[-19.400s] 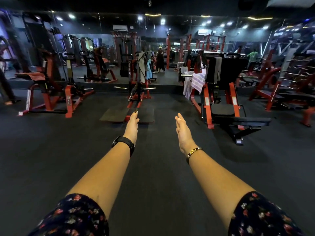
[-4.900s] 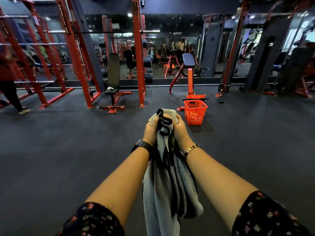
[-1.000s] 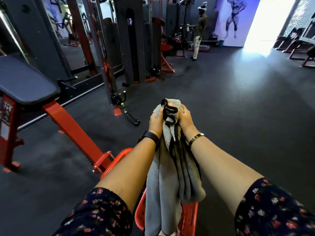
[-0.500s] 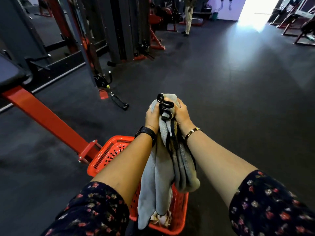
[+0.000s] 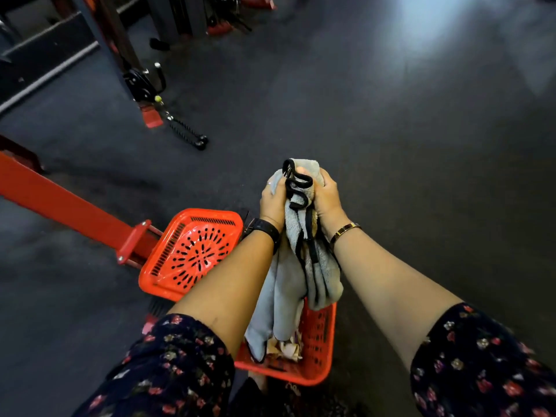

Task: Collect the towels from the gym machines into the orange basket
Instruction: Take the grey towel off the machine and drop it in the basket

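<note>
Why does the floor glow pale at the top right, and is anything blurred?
Head view: light glares on the dark floor; the gym machine at top left is motion-smeared; the left hand, right hand, grey towel and orange basket look fairly sharp; the wide lens curves the edges.

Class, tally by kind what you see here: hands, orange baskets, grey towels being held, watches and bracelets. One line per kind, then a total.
Hands: 2 (left hand, right hand)
Orange basket: 1
Grey towel, gripped by both hands: 1
Watch: 1
Bracelet: 1
Total: 6
</note>
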`<action>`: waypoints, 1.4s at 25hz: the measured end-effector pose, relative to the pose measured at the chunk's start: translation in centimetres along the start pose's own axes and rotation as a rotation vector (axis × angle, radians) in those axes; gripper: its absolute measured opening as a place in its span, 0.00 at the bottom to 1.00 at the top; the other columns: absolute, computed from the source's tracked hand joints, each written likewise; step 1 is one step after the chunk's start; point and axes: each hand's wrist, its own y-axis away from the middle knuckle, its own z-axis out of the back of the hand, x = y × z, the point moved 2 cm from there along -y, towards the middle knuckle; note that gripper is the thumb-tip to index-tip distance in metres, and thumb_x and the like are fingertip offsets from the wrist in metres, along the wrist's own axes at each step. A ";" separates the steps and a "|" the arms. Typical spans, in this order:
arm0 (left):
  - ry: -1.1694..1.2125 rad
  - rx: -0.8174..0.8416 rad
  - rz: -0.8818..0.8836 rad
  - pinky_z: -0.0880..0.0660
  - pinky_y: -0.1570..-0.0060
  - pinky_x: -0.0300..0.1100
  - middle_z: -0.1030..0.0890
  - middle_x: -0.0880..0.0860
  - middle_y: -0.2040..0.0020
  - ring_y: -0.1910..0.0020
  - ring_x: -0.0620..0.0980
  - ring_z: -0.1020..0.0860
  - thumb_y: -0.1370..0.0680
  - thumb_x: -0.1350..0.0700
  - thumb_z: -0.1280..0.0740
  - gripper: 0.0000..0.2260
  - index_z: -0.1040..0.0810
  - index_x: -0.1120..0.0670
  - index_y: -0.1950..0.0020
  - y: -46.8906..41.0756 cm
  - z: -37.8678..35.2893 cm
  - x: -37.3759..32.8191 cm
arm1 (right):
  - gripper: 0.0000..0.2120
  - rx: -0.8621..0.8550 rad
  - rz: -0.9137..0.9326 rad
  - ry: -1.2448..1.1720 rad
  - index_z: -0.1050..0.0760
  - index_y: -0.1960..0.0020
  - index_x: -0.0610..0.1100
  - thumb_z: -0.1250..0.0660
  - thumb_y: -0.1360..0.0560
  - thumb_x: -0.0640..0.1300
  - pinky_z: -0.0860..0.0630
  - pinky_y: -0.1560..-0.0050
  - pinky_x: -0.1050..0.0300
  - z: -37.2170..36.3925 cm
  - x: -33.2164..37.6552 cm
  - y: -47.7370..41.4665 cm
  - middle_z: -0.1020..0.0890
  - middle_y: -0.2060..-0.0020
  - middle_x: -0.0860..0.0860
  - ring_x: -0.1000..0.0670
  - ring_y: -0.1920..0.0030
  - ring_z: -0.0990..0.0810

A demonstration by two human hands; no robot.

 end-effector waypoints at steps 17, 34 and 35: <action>-0.239 0.006 0.419 0.27 0.38 0.52 0.17 0.57 0.46 0.44 0.55 0.21 0.36 0.35 0.40 0.29 0.20 0.54 0.47 -5.3 4.8 25.5 | 0.06 -0.107 -0.468 0.024 0.23 0.48 0.44 0.32 0.24 0.44 0.23 0.55 0.62 0.7 -26.1 -1.4 0.18 0.57 0.51 0.54 0.57 0.20; -0.257 0.026 0.732 0.36 0.33 0.40 0.31 0.53 0.28 0.28 0.50 0.33 0.17 0.51 0.44 0.21 0.35 0.55 0.25 -5.1 10.9 47.0 | 0.35 0.073 -0.773 0.576 0.45 0.23 0.47 0.36 0.24 0.57 0.36 0.29 0.45 2.3 -49.8 0.8 0.35 0.27 0.44 0.41 0.27 0.35; -0.221 0.036 0.739 0.37 0.31 0.41 0.31 0.53 0.28 0.28 0.51 0.33 0.18 0.50 0.43 0.22 0.35 0.55 0.25 -5.4 10.8 47.0 | 0.36 0.090 -0.769 0.574 0.48 0.22 0.48 0.37 0.24 0.56 0.37 0.28 0.44 2.4 -49.6 0.7 0.37 0.26 0.44 0.41 0.27 0.37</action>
